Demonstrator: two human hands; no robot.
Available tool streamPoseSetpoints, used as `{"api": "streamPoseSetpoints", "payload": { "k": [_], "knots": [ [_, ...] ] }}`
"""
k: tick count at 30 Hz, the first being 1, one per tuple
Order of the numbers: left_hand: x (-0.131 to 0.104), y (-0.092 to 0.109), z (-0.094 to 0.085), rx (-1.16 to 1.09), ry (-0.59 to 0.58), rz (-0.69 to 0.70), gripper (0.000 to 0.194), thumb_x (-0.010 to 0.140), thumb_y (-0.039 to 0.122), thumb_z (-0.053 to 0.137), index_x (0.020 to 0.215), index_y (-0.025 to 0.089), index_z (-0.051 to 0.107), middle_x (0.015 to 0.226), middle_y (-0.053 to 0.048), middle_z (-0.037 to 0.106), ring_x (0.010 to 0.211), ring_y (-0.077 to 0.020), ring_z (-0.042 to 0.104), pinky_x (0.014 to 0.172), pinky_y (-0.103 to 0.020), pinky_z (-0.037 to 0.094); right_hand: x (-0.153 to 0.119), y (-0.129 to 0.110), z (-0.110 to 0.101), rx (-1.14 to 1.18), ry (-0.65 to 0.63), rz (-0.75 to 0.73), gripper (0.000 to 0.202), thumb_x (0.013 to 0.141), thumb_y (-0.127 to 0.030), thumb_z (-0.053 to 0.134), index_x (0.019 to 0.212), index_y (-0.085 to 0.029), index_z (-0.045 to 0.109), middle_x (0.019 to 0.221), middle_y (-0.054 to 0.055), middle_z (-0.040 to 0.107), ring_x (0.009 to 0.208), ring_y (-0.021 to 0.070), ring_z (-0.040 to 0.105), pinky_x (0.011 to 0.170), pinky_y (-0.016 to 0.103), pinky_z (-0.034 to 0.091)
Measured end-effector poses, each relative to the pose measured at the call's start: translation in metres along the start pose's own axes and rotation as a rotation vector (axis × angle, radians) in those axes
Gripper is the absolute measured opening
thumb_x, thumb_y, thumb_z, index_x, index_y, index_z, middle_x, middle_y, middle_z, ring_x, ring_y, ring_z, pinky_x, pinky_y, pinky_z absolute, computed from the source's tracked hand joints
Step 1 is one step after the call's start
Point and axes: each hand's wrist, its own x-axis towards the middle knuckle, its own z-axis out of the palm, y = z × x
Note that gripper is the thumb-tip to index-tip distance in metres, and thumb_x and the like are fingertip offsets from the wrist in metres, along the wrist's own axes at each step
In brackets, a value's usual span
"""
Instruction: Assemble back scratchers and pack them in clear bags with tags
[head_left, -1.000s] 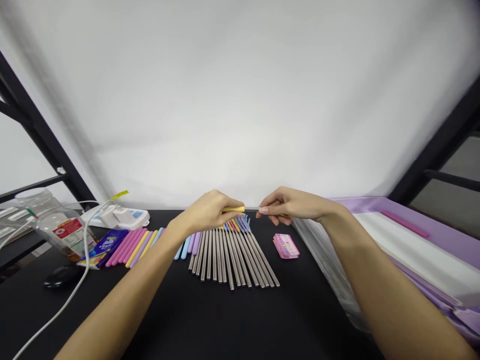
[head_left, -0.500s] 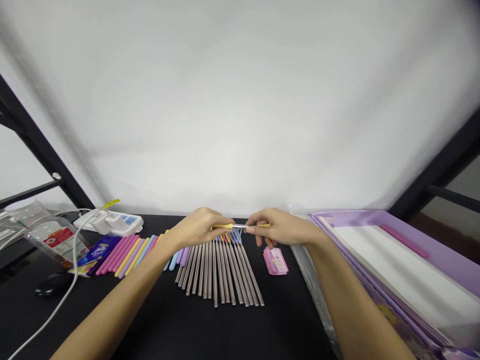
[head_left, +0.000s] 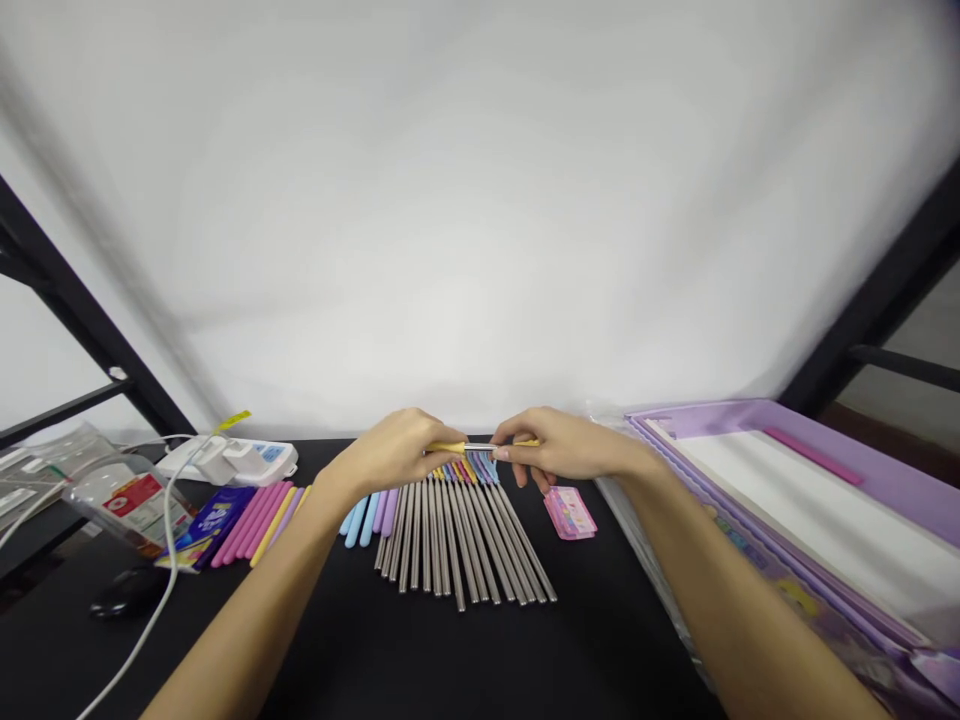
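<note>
Both hands hold a thin rod (head_left: pixel 478 448) level over the black table, with yellow parts and a bare silver middle. At its left yellow part, the fingers of my left hand (head_left: pixel 405 448) are closed. Around the right part, my right hand (head_left: pixel 559 445) pinches with thumb and forefinger, its other fingers curled loosely below. Under them lie several silver metal rods (head_left: pixel 457 550), fanned out, with coloured far ends partly hidden by the hands. Beside my left wrist are blue and purple sticks (head_left: pixel 367 520).
Pink and yellow sticks (head_left: pixel 259 525) lie left of my forearm, beside a dark blue packet (head_left: pixel 214 525), a plastic bottle (head_left: pixel 139 505), a white power strip (head_left: pixel 266 460) and a black mouse (head_left: pixel 131 592). Pink cards (head_left: pixel 570 513) lie right; a purple tray (head_left: pixel 900 500) stands beyond.
The view has shifted slightly, so the table things appear farther right. Both hands stay on the rod, and more of its silver middle shows between them.
</note>
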Motion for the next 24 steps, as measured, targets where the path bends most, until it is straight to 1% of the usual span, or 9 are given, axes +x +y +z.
{"api": "streamPoseSetpoints", "payload": {
  "k": [3,6,10,13,16,18,20,23,24],
  "knots": [
    [-0.001,0.005,0.000,-0.041,-0.002,-0.001,0.027,0.094,0.023,0.045,0.073,0.016,0.061,0.057,0.003,0.052,0.051,-0.0085,0.041,0.054,-0.022,0.030,-0.004,-0.001,-0.001,0.008,-0.011,-0.020,0.044,0.088,-0.054,0.051,0.096,-0.013,0.065,0.076,0.008,0.071,0.050,0.0119,0.059,0.048,0.023,0.045],
    [0.002,0.011,0.005,-0.142,-0.013,0.007,0.028,0.095,0.024,0.043,0.077,0.016,0.062,0.062,0.002,0.057,0.052,-0.0078,0.043,0.054,-0.022,0.032,-0.012,-0.001,-0.006,-0.028,-0.033,-0.034,0.040,0.086,-0.053,0.054,0.082,-0.014,0.065,0.074,0.007,0.070,0.050,0.0120,0.058,0.048,0.023,0.043],
    [0.007,0.019,0.011,-0.238,0.013,-0.003,0.032,0.097,0.028,0.042,0.076,0.014,0.062,0.060,0.002,0.057,0.050,-0.0074,0.044,0.050,-0.022,0.030,-0.021,-0.003,-0.013,-0.097,0.031,-0.048,0.035,0.086,-0.046,0.054,0.073,-0.015,0.064,0.064,0.003,0.065,0.046,0.0106,0.052,0.046,0.024,0.037],
    [0.008,0.021,0.008,-0.269,0.004,-0.040,0.031,0.097,0.030,0.041,0.082,0.014,0.063,0.060,0.001,0.059,0.049,-0.0077,0.046,0.048,-0.022,0.030,-0.021,-0.006,-0.012,-0.107,0.095,-0.092,0.040,0.087,-0.048,0.052,0.066,-0.015,0.061,0.060,0.002,0.061,0.047,0.0101,0.049,0.047,0.024,0.035],
    [0.008,0.022,0.006,-0.192,0.038,-0.065,0.027,0.097,0.029,0.042,0.092,0.016,0.065,0.063,0.001,0.063,0.050,-0.0083,0.049,0.050,-0.022,0.032,-0.015,-0.011,-0.003,-0.177,0.167,-0.152,0.040,0.090,-0.046,0.049,0.069,-0.016,0.063,0.063,0.002,0.062,0.054,0.0113,0.051,0.053,0.025,0.036],
    [0.005,0.022,0.007,-0.105,0.068,-0.044,0.025,0.097,0.029,0.043,0.105,0.019,0.064,0.066,0.002,0.065,0.053,-0.0092,0.052,0.054,-0.022,0.034,-0.012,-0.013,0.003,-0.243,0.200,-0.172,0.037,0.092,-0.043,0.047,0.073,-0.016,0.063,0.064,0.002,0.063,0.056,0.0117,0.052,0.055,0.025,0.035],
    [0.000,0.019,0.008,-0.027,0.073,0.000,0.026,0.098,0.030,0.041,0.112,0.021,0.062,0.071,0.001,0.067,0.058,-0.0108,0.056,0.058,-0.023,0.036,-0.012,-0.012,0.004,-0.317,0.192,-0.166,0.036,0.093,-0.042,0.044,0.074,-0.017,0.061,0.063,0.001,0.063,0.053,0.0113,0.051,0.055,0.025,0.034],
    [-0.014,0.004,0.007,0.084,0.062,0.001,0.026,0.099,0.028,0.040,0.101,0.019,0.064,0.081,-0.003,0.069,0.067,-0.0136,0.060,0.061,-0.024,0.038,-0.021,0.001,-0.006,-0.490,0.176,-0.166,0.037,0.095,-0.040,0.041,0.070,-0.019,0.059,0.060,0.001,0.060,0.053,0.0122,0.050,0.056,0.027,0.032],
    [-0.020,-0.002,0.006,0.113,0.064,-0.024,0.025,0.098,0.027,0.040,0.098,0.018,0.064,0.083,-0.004,0.069,0.070,-0.0142,0.061,0.062,-0.025,0.039,-0.026,0.008,-0.012,-0.563,0.210,-0.157,0.037,0.094,-0.040,0.042,0.068,-0.020,0.059,0.060,0.001,0.060,0.055,0.0135,0.050,0.057,0.028,0.032]
  ]
}}
